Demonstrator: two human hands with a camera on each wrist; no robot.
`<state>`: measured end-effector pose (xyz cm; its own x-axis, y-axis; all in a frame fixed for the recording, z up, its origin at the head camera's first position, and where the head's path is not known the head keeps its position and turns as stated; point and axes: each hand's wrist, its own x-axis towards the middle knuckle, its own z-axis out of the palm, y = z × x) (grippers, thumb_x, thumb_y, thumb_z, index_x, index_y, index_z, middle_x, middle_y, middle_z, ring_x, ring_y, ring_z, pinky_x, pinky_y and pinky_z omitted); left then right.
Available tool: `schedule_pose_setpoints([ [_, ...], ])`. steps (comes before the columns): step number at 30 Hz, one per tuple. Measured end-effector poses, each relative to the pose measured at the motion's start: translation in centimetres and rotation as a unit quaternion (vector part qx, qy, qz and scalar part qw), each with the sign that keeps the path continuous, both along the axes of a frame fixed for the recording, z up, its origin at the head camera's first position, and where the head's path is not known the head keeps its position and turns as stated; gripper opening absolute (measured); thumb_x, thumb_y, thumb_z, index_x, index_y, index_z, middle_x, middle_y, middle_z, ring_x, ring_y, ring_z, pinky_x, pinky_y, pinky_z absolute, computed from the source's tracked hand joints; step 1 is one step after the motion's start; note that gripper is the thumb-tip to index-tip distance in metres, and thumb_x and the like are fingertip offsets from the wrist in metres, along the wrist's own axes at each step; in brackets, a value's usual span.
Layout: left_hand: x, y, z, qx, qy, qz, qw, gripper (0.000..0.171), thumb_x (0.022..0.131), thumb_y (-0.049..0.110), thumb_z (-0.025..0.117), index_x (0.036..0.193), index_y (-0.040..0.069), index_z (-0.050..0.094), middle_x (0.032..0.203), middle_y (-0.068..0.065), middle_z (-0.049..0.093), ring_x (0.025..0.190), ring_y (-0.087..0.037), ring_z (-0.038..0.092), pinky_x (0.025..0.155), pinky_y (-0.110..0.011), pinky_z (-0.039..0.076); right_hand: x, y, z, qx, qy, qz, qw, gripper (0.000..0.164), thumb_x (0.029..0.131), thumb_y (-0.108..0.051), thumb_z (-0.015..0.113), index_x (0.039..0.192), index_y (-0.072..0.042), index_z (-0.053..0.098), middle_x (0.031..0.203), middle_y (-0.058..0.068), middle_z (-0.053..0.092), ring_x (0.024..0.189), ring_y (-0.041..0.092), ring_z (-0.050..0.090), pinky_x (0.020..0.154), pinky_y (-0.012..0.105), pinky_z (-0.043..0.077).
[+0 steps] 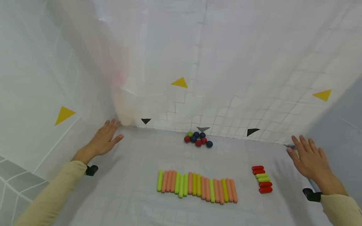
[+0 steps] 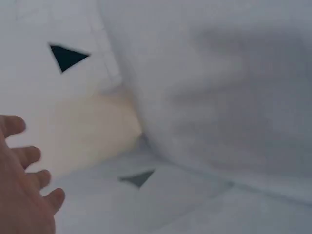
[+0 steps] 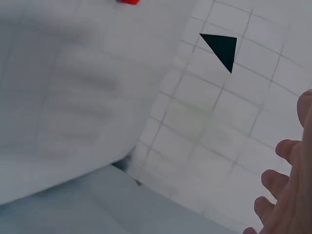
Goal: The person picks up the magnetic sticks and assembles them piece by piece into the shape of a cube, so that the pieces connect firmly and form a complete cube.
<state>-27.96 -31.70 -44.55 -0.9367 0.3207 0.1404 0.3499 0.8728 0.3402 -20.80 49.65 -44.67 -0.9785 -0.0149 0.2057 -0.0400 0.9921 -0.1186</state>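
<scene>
My left hand (image 1: 102, 140) is held out over the far left of the white-covered table, fingers extended, with nothing in it. On the far right, my right hand (image 1: 311, 160) is spread the same way and holds nothing. Between them lies a long row of salmon, lime and yellow sticks (image 1: 198, 185), side by side. Closer to the right hand is a short column of red and lime sticks (image 1: 265, 184). Dark blue, red and green balls (image 1: 198, 142) sit bunched near the back wall. Both wrist views show only part of each hand, apart from the balls and sticks.
A white sheet wall with a grid (image 1: 220, 106) rises behind the table (image 1: 135, 163). Yellow triangles (image 1: 180, 82) and black triangles (image 1: 252, 131) mark it. Another sheet wall (image 1: 36, 94) stands on the left. A red stick tip (image 3: 129, 1) shows in the right wrist view.
</scene>
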Motion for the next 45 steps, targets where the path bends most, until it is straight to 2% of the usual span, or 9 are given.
schedule_pose_setpoints([
  [5, 1.5, 4.2, -3.5, -0.064, -0.018, -0.01, 0.9977, 0.062, 0.11, 0.039, 0.057, 0.149, -0.008, 0.048, 0.149, -0.034, 0.051, 0.14, -0.052, 0.048, 0.113, -0.067, 0.041, -1.9, -3.0, -1.4, -0.016, 0.009, 0.019, 1.0, 0.078, 0.113, -0.054, 0.037, 0.158, 0.009, 0.031, 0.16, 0.044, 0.026, 0.148, 0.065, 0.019, 0.117, 0.081, 0.017],
  [8, 3.3, 8.5, -5.3, -0.062, -0.072, -0.013, 0.9954, 0.045, 0.108, 0.036, 0.062, 0.132, -0.002, 0.063, 0.113, -0.02, 0.072, 0.102, -0.035, 0.069, 0.087, -0.051, 0.058, -3.7, -6.0, -2.3, -0.058, -0.011, 0.045, 0.997, 0.074, 0.112, -0.051, 0.045, 0.151, 0.012, 0.042, 0.152, 0.045, 0.038, 0.138, 0.066, 0.03, 0.111, 0.081, 0.026],
  [13, 6.6, 15.2, -7.9, 0.004, -0.143, -0.024, 0.9894, 0.031, 0.107, 0.039, 0.062, 0.11, 0.009, 0.065, 0.071, 0.003, 0.058, 0.061, -0.013, 0.052, 0.056, -0.031, 0.042, -7.0, -11.9, -4.1, -0.16, -0.071, 0.095, 0.98, 0.067, 0.11, -0.046, 0.056, 0.151, 0.006, 0.049, 0.149, 0.036, 0.053, 0.137, 0.057, 0.047, 0.109, 0.073, 0.041],
  [17, 8.4, 18.0, -9.3, 0.038, -0.128, -0.019, 0.9908, 0.027, 0.107, 0.037, 0.061, 0.102, 0.011, 0.056, 0.064, 0.005, 0.048, 0.053, -0.01, 0.044, 0.048, -0.027, 0.034, -9.4, -16.2, -6.0, -0.234, -0.128, 0.111, 0.957, 0.068, 0.106, -0.046, 0.063, 0.154, 0.0, 0.048, 0.148, 0.028, 0.059, 0.133, 0.048, 0.058, 0.105, 0.063, 0.051],
  [22, 9.3, 19.1, -9.9, 0.056, -0.092, 0.018, 0.994, 0.021, 0.106, 0.027, 0.063, 0.1, 0.01, 0.052, 0.061, 0.004, 0.046, 0.049, -0.011, 0.043, 0.044, -0.026, 0.032, -11.5, -19.5, -8.3, -0.304, -0.197, 0.105, 0.926, 0.072, 0.103, -0.047, 0.068, 0.157, -0.003, 0.045, 0.15, 0.027, 0.056, 0.133, 0.045, 0.06, 0.105, 0.056, 0.055],
  [25, 9.5, 19.2, -10.1, 0.059, -0.092, 0.032, 0.9935, 0.02, 0.104, 0.025, 0.063, 0.098, 0.011, 0.051, 0.061, 0.003, 0.047, 0.049, -0.012, 0.044, 0.044, -0.027, 0.033, -12.2, -20.6, -9.2, -0.324, -0.214, 0.091, 0.917, 0.077, 0.101, -0.05, 0.07, 0.158, -0.004, 0.044, 0.151, 0.026, 0.056, 0.136, 0.045, 0.057, 0.107, 0.055, 0.054],
  [32, 9.4, 19.5, -10.2, 0.069, -0.095, 0.05, 0.9918, 0.022, 0.102, 0.022, 0.065, 0.095, 0.009, 0.049, 0.064, 0.002, 0.045, 0.051, -0.012, 0.042, 0.044, -0.027, 0.032, -13.1, -22.3, -10.3, -0.328, -0.188, 0.079, 0.923, 0.069, 0.1, -0.049, 0.072, 0.151, -0.006, 0.055, 0.144, 0.027, 0.06, 0.133, 0.044, 0.056, 0.111, 0.061, 0.047],
  [38, 8.6, 19.4, -10.0, 0.082, -0.115, 0.06, 0.9881, 0.023, 0.102, 0.022, 0.067, 0.094, 0.008, 0.05, 0.066, 0.0, 0.049, 0.053, -0.013, 0.045, 0.046, -0.027, 0.034, -13.4, -22.8, -10.6, -0.313, -0.153, 0.081, 0.934, 0.054, 0.102, -0.044, 0.071, 0.139, -0.005, 0.067, 0.132, 0.022, 0.069, 0.119, 0.037, 0.062, 0.098, 0.049, 0.053],
  [45, 7.3, 19.1, -9.2, 0.043, -0.134, 0.088, 0.9862, 0.03, 0.101, 0.026, 0.073, 0.089, 0.006, 0.054, 0.068, -0.002, 0.05, 0.057, -0.015, 0.046, 0.05, -0.028, 0.036, -13.3, -22.8, -10.4, -0.294, -0.192, 0.066, 0.934, 0.061, 0.104, -0.05, 0.065, 0.138, 0.0, 0.064, 0.138, 0.023, 0.066, 0.123, 0.038, 0.062, 0.103, 0.051, 0.054],
])
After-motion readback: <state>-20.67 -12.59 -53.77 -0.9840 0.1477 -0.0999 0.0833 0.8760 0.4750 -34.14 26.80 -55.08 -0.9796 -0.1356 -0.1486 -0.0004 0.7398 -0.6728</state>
